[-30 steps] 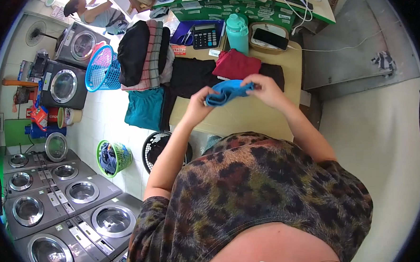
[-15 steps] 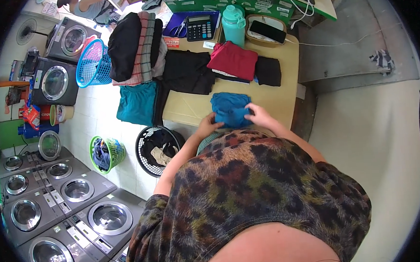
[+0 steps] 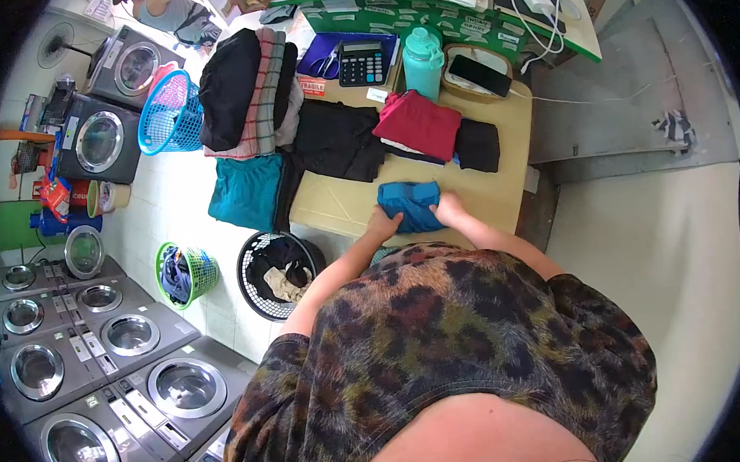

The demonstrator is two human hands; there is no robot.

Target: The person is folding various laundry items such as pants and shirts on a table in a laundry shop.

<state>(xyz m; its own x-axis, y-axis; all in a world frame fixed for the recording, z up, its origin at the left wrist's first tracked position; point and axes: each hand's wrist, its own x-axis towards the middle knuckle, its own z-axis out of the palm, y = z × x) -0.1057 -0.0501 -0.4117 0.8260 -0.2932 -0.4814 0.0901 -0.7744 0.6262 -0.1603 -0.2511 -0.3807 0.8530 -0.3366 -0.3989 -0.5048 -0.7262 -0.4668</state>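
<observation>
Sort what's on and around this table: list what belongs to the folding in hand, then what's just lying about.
In hand:
blue garment, under both hands
left hand
right hand
red folded cloth
black folded clothes
wooden table

Lying about:
calculator
teal bottle
phone
blue basket
washing machines

Your left hand (image 3: 384, 226) and right hand (image 3: 450, 210) press the blue folded cloth (image 3: 410, 205), but your fingers are too small to tell apart. Your shoulders hide the surface's (image 3: 344, 207) near edge below them. Beyond them, the red garment (image 3: 419, 124) covers whatever lies beneath.
</observation>
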